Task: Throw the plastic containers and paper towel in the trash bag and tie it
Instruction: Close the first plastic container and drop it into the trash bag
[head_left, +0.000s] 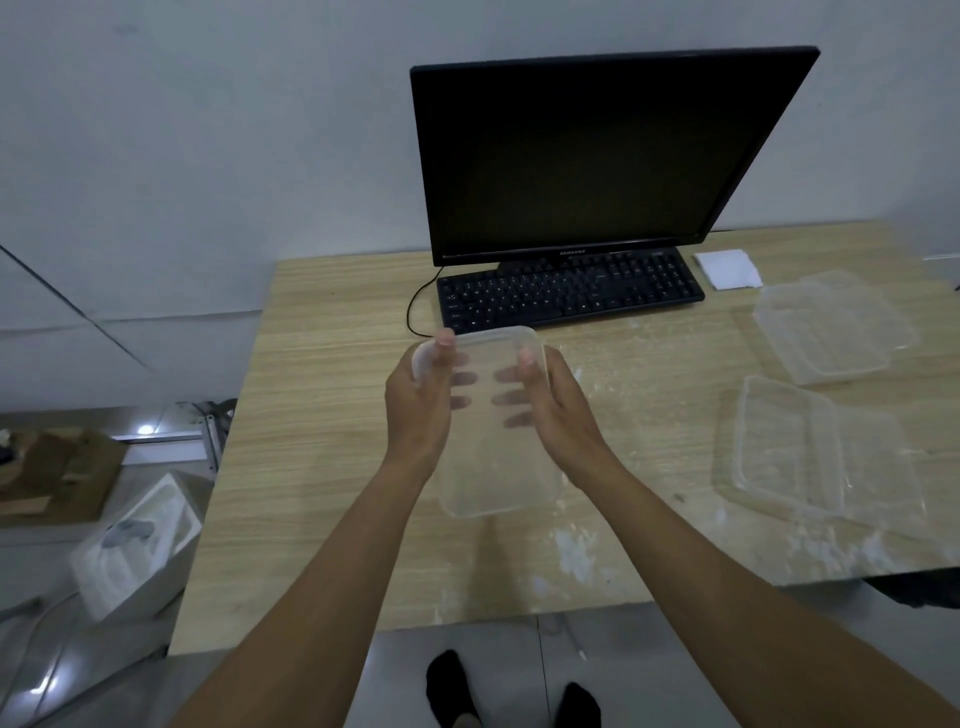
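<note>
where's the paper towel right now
The paper towel lies at the table's far right, just right of the keyboard, behind the containers.

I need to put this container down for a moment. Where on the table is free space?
The table is bare on its left part, left of the keyboard and the held container. The right side is crowded: two clear containers and the paper towel.

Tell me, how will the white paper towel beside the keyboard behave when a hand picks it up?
The paper towel looks thin and folded flat, so it is probably very light and floppy and may unfold when lifted. It likely will not roll or slip on the table.
</note>
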